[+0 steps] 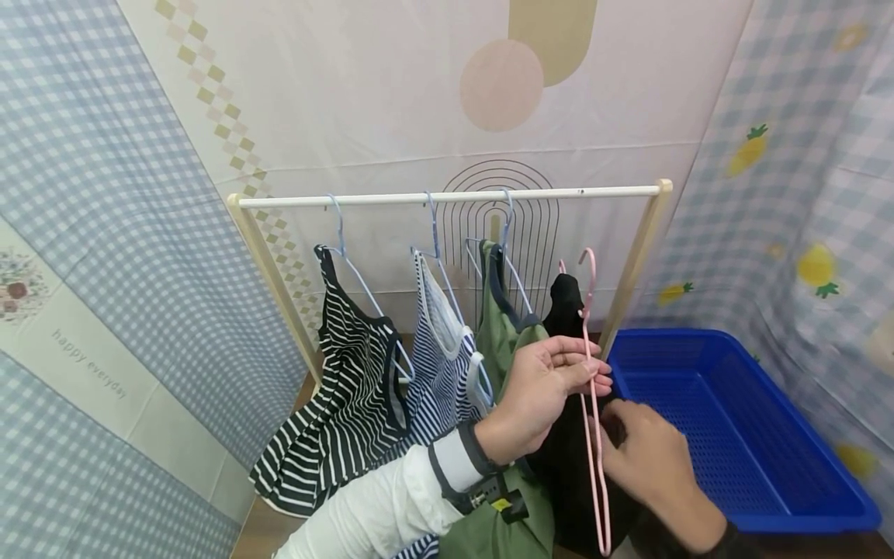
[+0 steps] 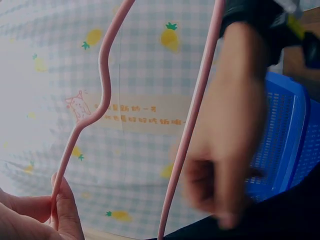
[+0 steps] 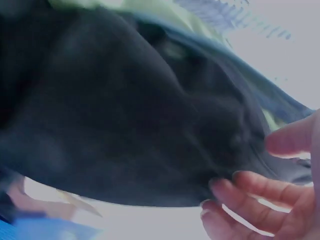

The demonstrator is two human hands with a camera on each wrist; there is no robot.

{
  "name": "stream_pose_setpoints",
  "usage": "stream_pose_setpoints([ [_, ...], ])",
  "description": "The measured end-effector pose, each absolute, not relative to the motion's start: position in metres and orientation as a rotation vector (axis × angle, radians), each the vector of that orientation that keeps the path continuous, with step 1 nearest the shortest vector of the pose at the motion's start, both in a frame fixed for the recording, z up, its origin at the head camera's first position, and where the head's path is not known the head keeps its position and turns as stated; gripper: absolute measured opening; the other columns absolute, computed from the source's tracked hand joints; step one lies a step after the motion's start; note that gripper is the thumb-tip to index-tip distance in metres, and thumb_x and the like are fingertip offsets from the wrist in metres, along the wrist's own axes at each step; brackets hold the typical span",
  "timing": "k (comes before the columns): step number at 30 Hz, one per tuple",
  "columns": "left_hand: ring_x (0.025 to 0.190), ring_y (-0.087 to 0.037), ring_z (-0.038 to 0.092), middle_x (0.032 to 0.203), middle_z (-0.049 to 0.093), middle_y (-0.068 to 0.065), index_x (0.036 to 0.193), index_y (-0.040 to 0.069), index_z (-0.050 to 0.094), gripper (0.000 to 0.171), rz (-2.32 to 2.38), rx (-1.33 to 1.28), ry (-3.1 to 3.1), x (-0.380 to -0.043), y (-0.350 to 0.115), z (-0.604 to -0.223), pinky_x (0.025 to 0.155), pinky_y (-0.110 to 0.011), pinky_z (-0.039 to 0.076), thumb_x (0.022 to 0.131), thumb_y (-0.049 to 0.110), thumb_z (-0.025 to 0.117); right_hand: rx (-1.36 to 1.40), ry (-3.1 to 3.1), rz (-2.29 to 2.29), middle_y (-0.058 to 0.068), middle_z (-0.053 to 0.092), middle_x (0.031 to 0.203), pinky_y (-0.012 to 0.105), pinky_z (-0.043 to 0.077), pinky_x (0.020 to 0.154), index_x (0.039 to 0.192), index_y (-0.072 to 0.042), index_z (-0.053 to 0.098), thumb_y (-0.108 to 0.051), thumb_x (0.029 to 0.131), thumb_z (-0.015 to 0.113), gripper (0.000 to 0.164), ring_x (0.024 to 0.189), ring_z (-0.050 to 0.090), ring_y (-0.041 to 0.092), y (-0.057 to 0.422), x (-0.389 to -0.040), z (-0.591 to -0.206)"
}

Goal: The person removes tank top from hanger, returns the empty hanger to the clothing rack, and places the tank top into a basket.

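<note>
In my left hand (image 1: 541,384), a pink clothes hanger (image 1: 599,481) is pinched between thumb and fingers below its hook. A black garment (image 1: 564,303) hangs at the hanger's far end, while the near end points down bare. Beside the hanger's lower part is my right hand (image 1: 649,454), close to the black cloth. The right wrist view shows the fingers (image 3: 260,200) at the garment's edge, with the thumb held apart from them. Across the left wrist view run two bare pink wires of the hanger, and the right hand (image 2: 225,135) is blurred behind them.
A white rail (image 1: 377,200) on wooden posts carries a black-and-white striped top (image 1: 349,380), a blue striped top (image 1: 443,373) and a green top (image 1: 492,303) on blue hangers. To the right sits a blue plastic basket (image 1: 803,442). Patterned cloth walls (image 1: 391,85) enclose the space.
</note>
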State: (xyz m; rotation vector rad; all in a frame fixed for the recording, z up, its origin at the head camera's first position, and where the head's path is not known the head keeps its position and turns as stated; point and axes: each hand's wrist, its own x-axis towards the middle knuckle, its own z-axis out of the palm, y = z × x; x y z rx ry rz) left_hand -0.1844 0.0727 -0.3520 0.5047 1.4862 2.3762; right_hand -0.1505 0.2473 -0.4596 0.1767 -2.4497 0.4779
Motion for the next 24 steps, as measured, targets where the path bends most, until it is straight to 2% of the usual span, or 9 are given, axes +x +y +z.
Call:
stream_pose_setpoints([
  [4, 0.074, -0.010, 0.072, 0.118, 0.062, -0.054, 0.121, -0.021, 0.062, 0.023, 2.369, 0.506, 1.489, -0.183, 0.072, -0.352, 0.078, -0.026, 0.068, 0.100, -0.012, 0.060, 0.271, -2.310, 0.521, 0.017, 0.071, 0.081, 0.058, 0.052, 0.057, 0.099, -0.003, 0.075, -0.016, 0.078, 0.078, 0.025, 0.073, 0.068, 0.035, 0.252, -0.170, -0.438],
  [7, 0.075, -0.010, 0.071, 0.116, 0.062, -0.053, 0.121, -0.023, 0.061, 0.024, 2.373, 0.511, 1.493, -0.182, 0.072, -0.353, 0.076, -0.024, 0.067, 0.100, -0.013, 0.060, 0.299, -2.250, 0.588, 0.022, 0.076, 0.098, 0.058, 0.056, 0.066, 0.114, 0.000, 0.074, -0.011, 0.079, 0.077, 0.037, 0.081, 0.072, 0.037, 0.254, -0.186, -0.421],
  [9, 0.076, -0.009, 0.071, 0.116, 0.062, -0.052, 0.121, -0.023, 0.061, 0.023, 2.374, 0.516, 1.494, -0.181, 0.073, -0.354, 0.076, -0.023, 0.067, 0.100, -0.013, 0.061, 0.299, -2.243, 0.645, 0.021, 0.077, 0.103, 0.049, 0.056, 0.066, 0.120, -0.002, 0.073, -0.011, 0.082, 0.078, 0.039, 0.081, 0.071, 0.034, 0.254, -0.195, -0.411],
  [13, 0.075, -0.009, 0.072, 0.118, 0.061, -0.053, 0.122, -0.021, 0.062, 0.024, 2.366, 0.529, 1.483, -0.180, 0.073, -0.354, 0.078, -0.026, 0.068, 0.100, -0.012, 0.061, 0.319, -2.238, 0.766, 0.019, 0.078, 0.108, 0.018, 0.051, 0.070, 0.127, -0.004, 0.072, -0.010, 0.091, 0.079, 0.038, 0.083, 0.071, 0.031, 0.250, -0.210, -0.396],
  [16, 0.074, -0.009, 0.072, 0.118, 0.059, -0.055, 0.123, -0.020, 0.062, 0.025, 2.362, 0.537, 1.473, -0.179, 0.073, -0.354, 0.078, -0.027, 0.068, 0.099, -0.013, 0.060, 0.343, -2.234, 0.822, 0.019, 0.078, 0.109, 0.008, 0.044, 0.070, 0.128, -0.004, 0.073, -0.008, 0.093, 0.077, 0.035, 0.084, 0.069, 0.029, 0.249, -0.216, -0.391],
  [22, 0.074, -0.009, 0.072, 0.118, 0.058, -0.055, 0.123, -0.019, 0.063, 0.024, 2.359, 0.545, 1.480, -0.180, 0.071, -0.355, 0.080, -0.029, 0.069, 0.100, -0.012, 0.061, 0.413, -2.207, 0.924, 0.018, 0.077, 0.108, 0.003, 0.046, 0.067, 0.123, -0.004, 0.074, -0.004, 0.093, 0.073, 0.029, 0.088, 0.058, -0.009, 0.246, -0.220, -0.389],
  [24, 0.074, -0.009, 0.072, 0.118, 0.058, -0.055, 0.122, -0.019, 0.063, 0.024, 2.358, 0.547, 1.482, -0.180, 0.071, -0.355, 0.080, -0.029, 0.069, 0.100, -0.012, 0.061, 0.445, -2.193, 0.947, 0.017, 0.077, 0.107, 0.002, 0.048, 0.069, 0.120, -0.004, 0.074, -0.003, 0.092, 0.074, 0.029, 0.091, 0.055, -0.017, 0.246, -0.221, -0.390],
])
